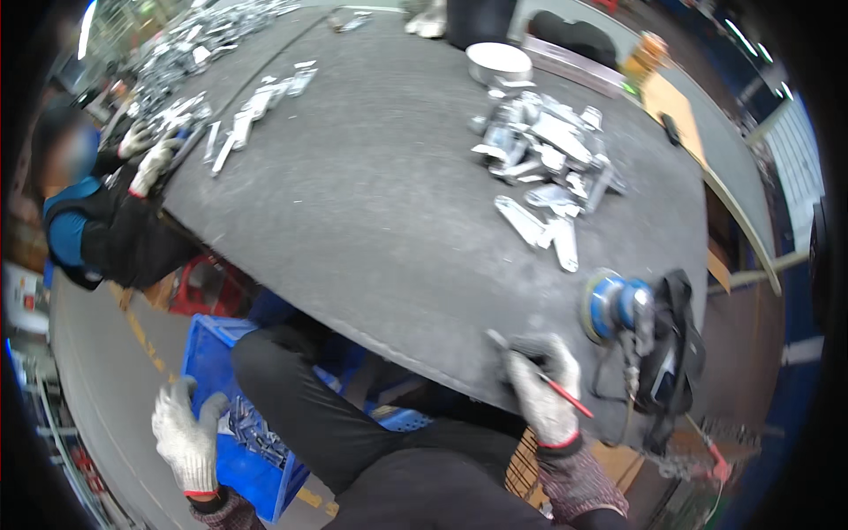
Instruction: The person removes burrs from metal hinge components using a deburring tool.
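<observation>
My right hand (543,389), in a pale knit glove, is closed around a thin tool with a red handle (572,399) at the table's near edge. A narrow grey piece (496,338) sticks out past its fingers; blur hides whether it belongs to the tool. My left hand (187,433), gloved the same way, hangs with fingers apart beside a blue plastic crate (196,358) at my left knee, apparently empty. Small metal parts (254,433) lie in the crate. A blue round-pad sander (617,305) stands just beyond my right hand.
A heap of shiny metal pieces (552,146) covers the table's (353,212) far right, near a white bowl (499,64). A black bag (676,340) lies beside the sander, with a hose (629,411) below. A co-worker's gloved hands (152,159) handle parts at left.
</observation>
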